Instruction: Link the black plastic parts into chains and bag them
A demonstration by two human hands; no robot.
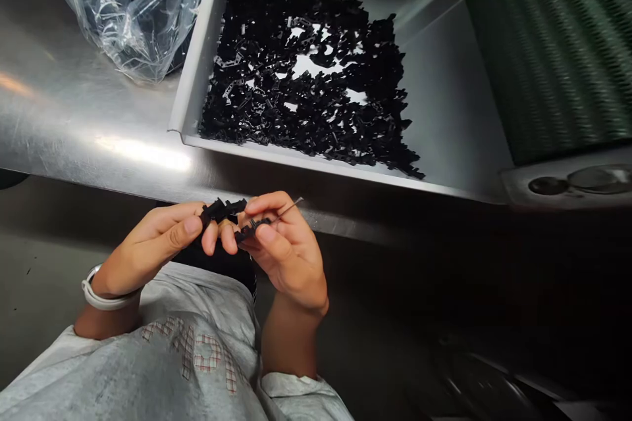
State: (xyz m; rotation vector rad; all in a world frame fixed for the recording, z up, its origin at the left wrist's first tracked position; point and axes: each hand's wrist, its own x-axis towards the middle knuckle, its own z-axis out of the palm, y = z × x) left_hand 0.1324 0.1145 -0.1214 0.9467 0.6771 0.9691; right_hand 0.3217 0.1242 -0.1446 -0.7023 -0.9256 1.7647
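My left hand (168, 237) pinches a small black plastic part (221, 210) with notched edges between thumb and fingers. A second small black part (251, 230) sits in my right hand (289, 250), gripped by thumb and fingers. From the right fingers a thin pin-like piece (291, 207) sticks out up and to the right; whether it belongs to the part I cannot tell. Both hands are close together, the two parts almost touching, in front of the table edge. A white tray (459, 112) beyond them holds a heap of similar black parts (276, 99).
On the steel table (113, 125) stands a clear plastic bag (143, 33) with dark contents, left of the tray. A dark green ribbed object (557, 46) and a pale bar with oval openings (573, 181) border the tray on the right.
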